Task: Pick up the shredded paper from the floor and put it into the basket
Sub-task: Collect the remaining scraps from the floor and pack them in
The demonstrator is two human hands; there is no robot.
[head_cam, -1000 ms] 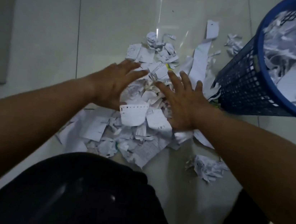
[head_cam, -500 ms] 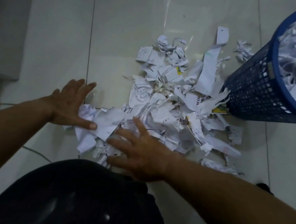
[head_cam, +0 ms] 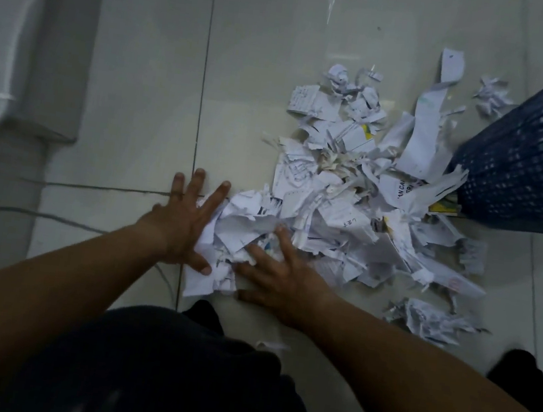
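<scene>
A heap of white shredded paper [head_cam: 349,209] lies on the pale tiled floor, spreading toward the blue mesh basket [head_cam: 522,176] at the right edge. My left hand [head_cam: 188,222] lies flat with fingers spread against the heap's near left edge. My right hand [head_cam: 278,276] rests palm down on the near scraps, fingers apart. Neither hand has closed around paper. Some paper shows inside the basket's top.
A separate crumpled clump [head_cam: 427,319] sits to the right of my right arm, and another scrap [head_cam: 492,93] lies beside the basket. A grey cable [head_cam: 54,218] runs across the floor at left, below a white box [head_cam: 34,29]. My dark-clothed knees fill the bottom.
Both hands have slid from the middle of the heap to its near left edge, pushing scraps together. The view has swung left, so the basket sits further right.
</scene>
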